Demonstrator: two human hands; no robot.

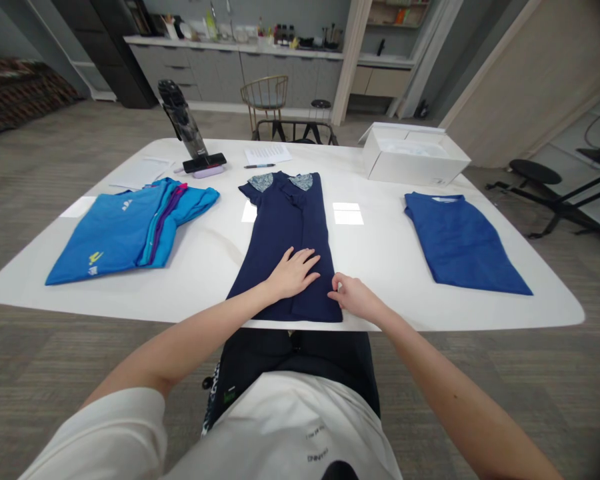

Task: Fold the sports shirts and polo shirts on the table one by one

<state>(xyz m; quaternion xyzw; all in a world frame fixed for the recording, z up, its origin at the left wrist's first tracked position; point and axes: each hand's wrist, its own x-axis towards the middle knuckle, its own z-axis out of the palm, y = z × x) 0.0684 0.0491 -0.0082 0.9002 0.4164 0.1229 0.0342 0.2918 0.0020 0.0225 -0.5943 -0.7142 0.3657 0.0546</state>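
Observation:
A navy T-shirt (283,227) with patterned grey-green shoulder patches lies before me, its right side folded in over the body and one sleeve still out at the left. Flat on its lower part rests my left hand (294,273), fingers spread. My right hand (354,295) is closed at the shirt's right edge near the hem, thumb and fingertips pinching the fabric there. The hem lies along the table's near edge.
On the white table (380,253), folded blue shirts (113,233) lie left and a folded blue T-shirt (465,240) right. Behind stand a handheld vacuum (187,130), a pen (259,165), papers (270,153) and an open white box (413,157).

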